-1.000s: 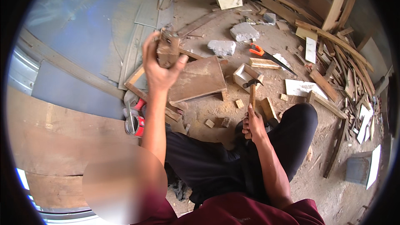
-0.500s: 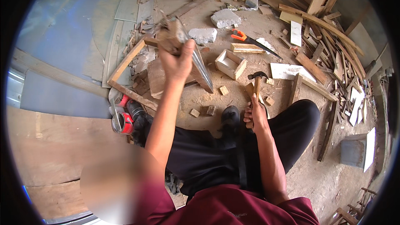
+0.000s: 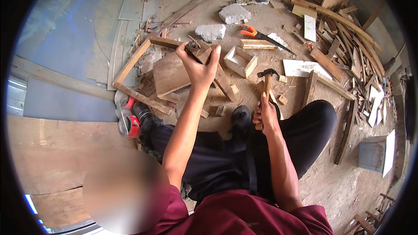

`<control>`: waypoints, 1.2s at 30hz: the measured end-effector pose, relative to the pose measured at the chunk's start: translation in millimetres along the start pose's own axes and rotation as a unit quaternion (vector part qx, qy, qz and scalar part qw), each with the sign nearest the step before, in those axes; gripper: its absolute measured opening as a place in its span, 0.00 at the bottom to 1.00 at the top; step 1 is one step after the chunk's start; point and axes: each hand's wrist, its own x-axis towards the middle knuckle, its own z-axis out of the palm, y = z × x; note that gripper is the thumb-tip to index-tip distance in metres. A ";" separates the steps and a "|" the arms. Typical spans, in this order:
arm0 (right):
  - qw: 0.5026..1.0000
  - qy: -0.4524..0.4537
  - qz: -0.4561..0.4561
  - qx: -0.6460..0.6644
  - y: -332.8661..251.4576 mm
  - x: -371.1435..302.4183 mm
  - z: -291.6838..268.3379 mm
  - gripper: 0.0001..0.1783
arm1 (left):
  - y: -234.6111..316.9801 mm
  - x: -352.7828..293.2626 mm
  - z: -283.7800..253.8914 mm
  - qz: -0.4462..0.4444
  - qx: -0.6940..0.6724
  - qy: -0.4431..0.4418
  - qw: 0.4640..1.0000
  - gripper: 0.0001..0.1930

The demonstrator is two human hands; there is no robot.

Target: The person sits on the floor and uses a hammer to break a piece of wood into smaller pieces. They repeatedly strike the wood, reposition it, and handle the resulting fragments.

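Note:
My left hand (image 3: 201, 70) is closed around a rough length of wood (image 3: 224, 82). Its splintered near end pokes up between thumb and fingers, while the rest slants down to the right toward the floor. In my right hand (image 3: 266, 116) is a claw hammer (image 3: 267, 83), gripped by its wooden handle, head up, over my right leg. Just beyond the hammer sits a small open wooden box (image 3: 249, 68) with a pale inside. Little wood blocks, one of them a darker block (image 3: 217, 111), lie about between my feet and the box.
A wooden frame (image 3: 132, 63) and a board (image 3: 170, 77) lie to the left, near red cans (image 3: 129, 126). Farther off are stone chunks (image 3: 210, 32) and an orange-handled saw (image 3: 274, 41). Scrap wood (image 3: 348, 48) piles up along the right, with a grey box (image 3: 372, 154) nearer.
My left hand has brought the length of wood down and to the right, turning it. My right hand stays nearly in place with the hammer.

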 end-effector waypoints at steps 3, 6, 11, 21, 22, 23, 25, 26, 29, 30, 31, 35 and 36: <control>1.000 -0.016 -0.004 -0.013 4.3 0.5 0.4 0.28 | 3.2 0.3 -1.6 0.030 0.022 0.032 0.999 0.36; 0.999 -0.010 -0.015 -0.033 6.3 -0.4 2.6 0.28 | 8.0 -1.8 -3.4 0.034 0.047 0.043 0.997 0.36; 1.000 -0.009 0.001 -0.022 7.5 -1.0 0.3 0.27 | 10.8 -0.6 -8.1 -0.008 0.021 -0.006 1.000 0.39; 0.991 0.002 -0.055 -0.123 7.7 -10.9 8.2 0.28 | 13.1 10.8 -10.1 -0.130 -0.169 -0.102 0.972 0.22; 0.989 0.009 -0.063 -0.135 7.1 -14.3 12.1 0.28 | 10.7 11.0 -9.1 -0.132 -0.180 -0.090 0.970 0.22; 0.987 0.008 -0.064 -0.149 6.0 -19.5 15.1 0.28 | 7.1 10.0 -11.4 -0.126 -0.159 -0.076 0.976 0.21; 0.984 0.020 -0.072 -0.164 5.8 -22.9 15.8 0.29 | 14.8 11.3 -8.9 -0.074 -0.112 -0.033 0.990 0.22; 0.983 0.020 -0.078 -0.164 2.6 -23.2 17.0 0.28 | 18.3 13.0 -7.4 -0.064 -0.105 -0.012 0.992 0.22; 0.983 0.030 -0.079 -0.160 4.3 -27.7 17.7 0.26 | 39.9 18.2 -9.4 -0.030 -0.067 0.032 0.997 0.22; 0.982 0.028 -0.082 -0.165 5.0 -27.7 18.5 0.27 | 38.9 18.2 -10.4 -0.056 -0.062 0.017 0.996 0.22; 0.981 0.026 -0.084 -0.170 6.2 -27.6 18.5 0.27 | 36.4 17.2 -10.6 -0.083 -0.057 0.002 0.995 0.22; 0.963 0.019 -0.111 -0.246 -5.2 -61.5 41.2 0.27 | 0.9 10.0 -12.7 -0.064 -0.049 0.003 0.997 0.24; 0.958 0.006 -0.146 -0.247 -13.7 -67.1 42.1 0.26 | -1.7 12.0 -7.2 -0.068 -0.063 0.005 0.996 0.24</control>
